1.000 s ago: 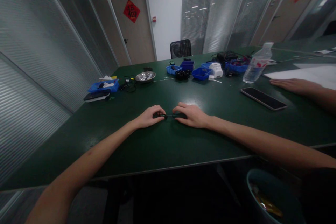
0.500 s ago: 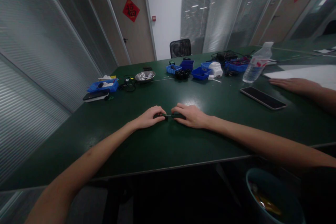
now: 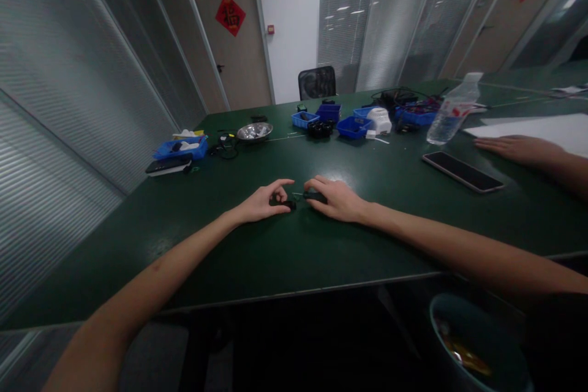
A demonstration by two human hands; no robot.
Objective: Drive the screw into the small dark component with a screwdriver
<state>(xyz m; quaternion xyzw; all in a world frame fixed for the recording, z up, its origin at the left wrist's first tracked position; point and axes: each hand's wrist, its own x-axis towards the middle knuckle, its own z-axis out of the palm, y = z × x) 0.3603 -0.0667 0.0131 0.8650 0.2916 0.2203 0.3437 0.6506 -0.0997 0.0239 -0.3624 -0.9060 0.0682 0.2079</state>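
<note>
My left hand rests on the table, its index finger raised away from the thumb. Against the thumb and the curled fingers sits a small black part; its exact kind is too small to make out. My right hand is closed round the dark handle of a screwdriver. The screwdriver's thin metal shaft points left, a little above the black part and apart from it. A small thin green piece shows between the two hands.
Behind my hands stand a metal bowl, a blue tray and several blue bins. Rightward are a phone, a water bottle and another person's hand by white paper. A bucket stands below the table edge.
My left index finger has lifted off the black part. The screwdriver has drawn back slightly to the right and up, and its tip is now apart from the part.
</note>
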